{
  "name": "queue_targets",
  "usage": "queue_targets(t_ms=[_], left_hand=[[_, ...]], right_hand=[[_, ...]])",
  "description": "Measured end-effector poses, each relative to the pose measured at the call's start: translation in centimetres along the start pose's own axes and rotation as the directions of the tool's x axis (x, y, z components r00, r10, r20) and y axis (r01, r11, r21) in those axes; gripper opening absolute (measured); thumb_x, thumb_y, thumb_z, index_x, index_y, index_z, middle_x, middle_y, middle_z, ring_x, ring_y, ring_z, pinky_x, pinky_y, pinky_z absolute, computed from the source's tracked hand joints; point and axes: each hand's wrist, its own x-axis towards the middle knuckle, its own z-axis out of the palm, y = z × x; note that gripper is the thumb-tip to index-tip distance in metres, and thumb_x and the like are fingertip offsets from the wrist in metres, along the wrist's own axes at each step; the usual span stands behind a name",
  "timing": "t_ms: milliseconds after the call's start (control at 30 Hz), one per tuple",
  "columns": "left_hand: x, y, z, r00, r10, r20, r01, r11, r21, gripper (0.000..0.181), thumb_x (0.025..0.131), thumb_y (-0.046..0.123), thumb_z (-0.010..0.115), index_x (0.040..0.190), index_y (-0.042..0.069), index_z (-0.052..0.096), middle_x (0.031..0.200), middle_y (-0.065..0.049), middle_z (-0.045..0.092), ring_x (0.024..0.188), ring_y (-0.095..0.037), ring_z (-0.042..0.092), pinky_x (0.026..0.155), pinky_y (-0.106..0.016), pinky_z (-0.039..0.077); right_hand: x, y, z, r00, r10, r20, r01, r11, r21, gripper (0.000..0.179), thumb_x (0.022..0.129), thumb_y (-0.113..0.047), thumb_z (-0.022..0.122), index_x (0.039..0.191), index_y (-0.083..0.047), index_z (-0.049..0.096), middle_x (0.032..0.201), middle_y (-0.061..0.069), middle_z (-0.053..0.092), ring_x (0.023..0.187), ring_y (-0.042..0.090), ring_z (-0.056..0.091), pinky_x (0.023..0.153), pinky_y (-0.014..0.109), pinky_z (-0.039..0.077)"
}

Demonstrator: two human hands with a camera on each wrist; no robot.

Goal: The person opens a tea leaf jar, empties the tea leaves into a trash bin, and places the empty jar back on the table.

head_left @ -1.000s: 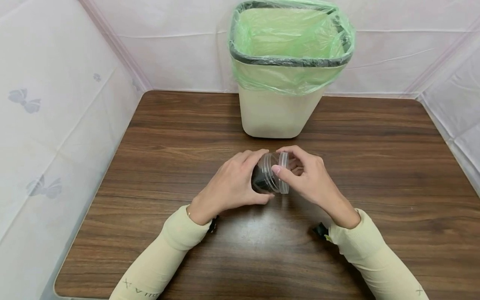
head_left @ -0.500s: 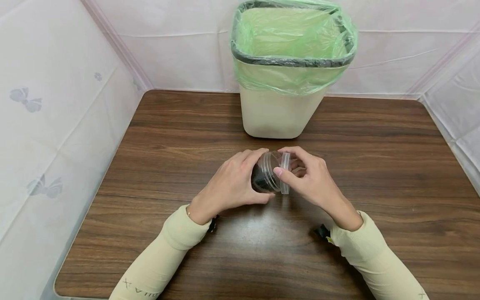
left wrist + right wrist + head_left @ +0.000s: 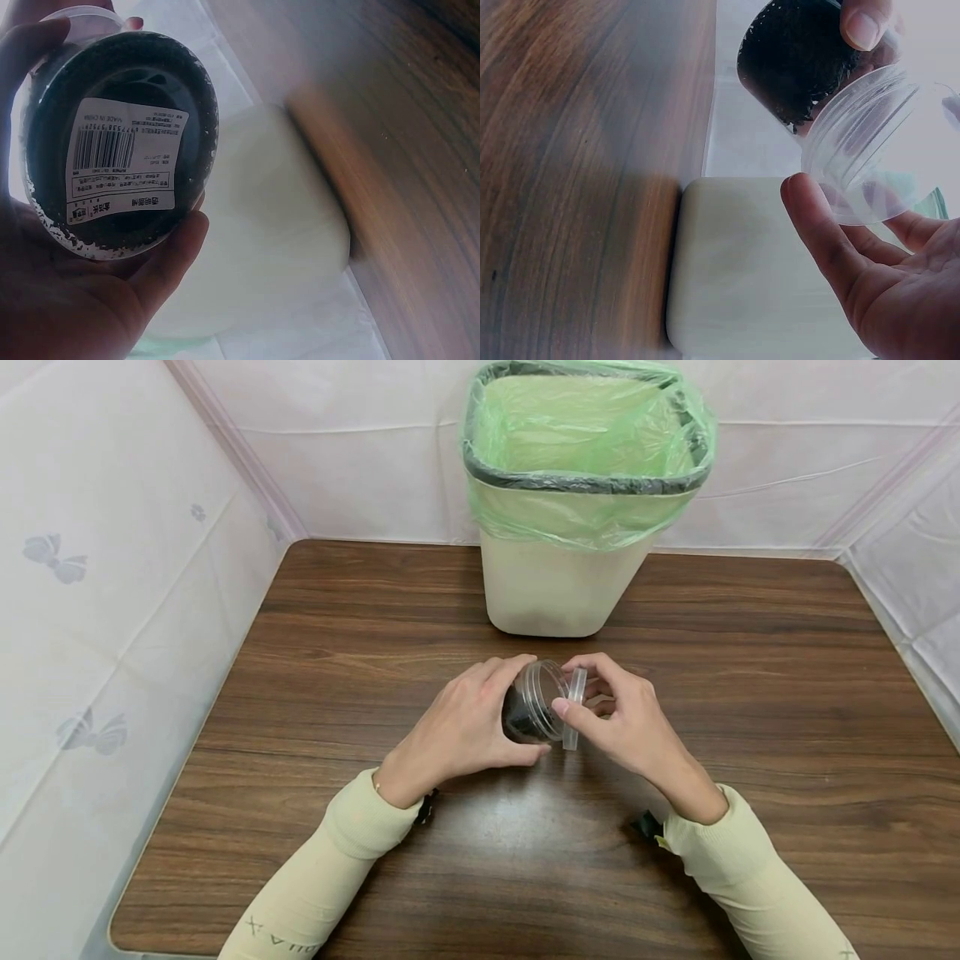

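Note:
A clear plastic jar (image 3: pixel 525 712), partly filled with dark, leaf-like bits, lies tilted with its mouth toward the right. My left hand (image 3: pixel 465 718) grips it round its body, thumb on the near side. In the left wrist view the jar's base carries a white barcode label (image 3: pixel 124 161). My right hand (image 3: pixel 618 714) pinches a clear screw lid (image 3: pixel 575 708) by its edge, thumb in front and fingers behind. The lid stands angled beside the jar's mouth, with a gap between them at the far side. Dark contents (image 3: pixel 799 56) show through the jar wall in the right wrist view.
A cream waste bin (image 3: pixel 558 585) with a green bag (image 3: pixel 585 510) over its rim stands at the back of the brown wooden table (image 3: pixel 360 610), just beyond the hands. White patterned sheets (image 3: pixel 112 635) hang round the table's left, back and right sides.
The right hand has drawn the lid off the jar's mouth, slightly to the right, and tilted it. The mouth now shows more openly. The left hand has stayed nearly in place with the jar.

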Motion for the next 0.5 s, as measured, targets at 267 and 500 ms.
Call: queue_targets(t_ms=[267,500], left_hand=[[0.02,0.01,0.03,1.0,-0.005,-0.006,0.005,1.0,-0.005,0.093,0.064,0.051,0.086,0.14,0.01,0.052,0.119,-0.006,0.062,0.104,-0.018,0.059,0.09,-0.037,0.05],[0.0,-0.01,0.07,1.0,-0.004,-0.008,0.005,1.0,0.006,0.092,0.064,0.05,0.086,0.14,0.011,0.052,0.119,-0.005,0.062,0.104,-0.017,0.058,0.09,-0.036,0.05]], right_hand=[[-0.28,0.17,-0.1,1.0,-0.002,0.003,0.002,1.0,0.021,0.032,0.09,-0.017,0.074,0.118,-0.007,0.062,0.095,0.004,0.068,0.075,0.015,0.07,0.065,0.03,0.058],[-0.49,0.32,-0.21,1.0,-0.007,0.003,0.007,1.0,0.013,0.03,0.089,-0.015,0.074,0.115,-0.005,0.061,0.094,0.004,0.067,0.075,0.016,0.069,0.065,0.029,0.057]])
